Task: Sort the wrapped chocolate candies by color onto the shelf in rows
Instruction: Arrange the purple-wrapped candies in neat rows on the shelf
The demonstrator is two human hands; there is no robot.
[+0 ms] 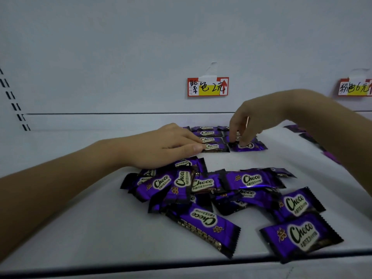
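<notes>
On the white shelf (80, 228) lies a loose pile of purple "Choco" candies (217, 190) in the front middle. Further back, purple candies form a neat row (209, 135) under a price tag. My left hand (165, 147) lies flat, its fingertips pressing the left end of the nearest candy in that row (216, 148). My right hand (247, 121) comes down from above, fingertips pinching a purple candy (248, 146) that rests on the shelf beside the row.
A red and yellow price tag (208, 86) hangs on the back wall; a second tag (354, 87) is at the far right. More purple candies (308, 133) lie behind my right forearm. The shelf's dark front edge (181, 264) runs along the bottom.
</notes>
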